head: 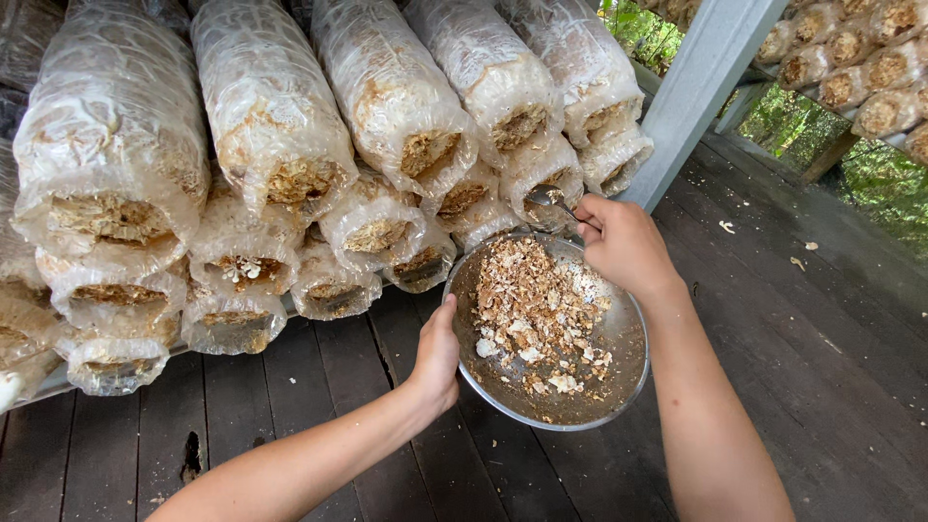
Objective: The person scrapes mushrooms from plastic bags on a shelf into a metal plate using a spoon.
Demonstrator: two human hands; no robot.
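Observation:
My left hand (437,356) grips the near-left rim of a round metal bowl (619,379) and holds it up below the stacked bags. Brown crumbly scrapings with pale bits (530,307) lie in the bowl. My right hand (623,244) holds a metal spoon (548,197), whose head is at the open mouth of a clear plastic grow bag (541,174) filled with brown substrate. That bag lies in the lower right part of the stack, just above the bowl's far rim.
Several rows of plastic grow bags (271,116) lie stacked on a low rack, open ends toward me. A grey post (696,92) stands right of the stack. More bags (860,68) sit on a shelf at top right. Dark wooden floorboards (812,348) lie underfoot.

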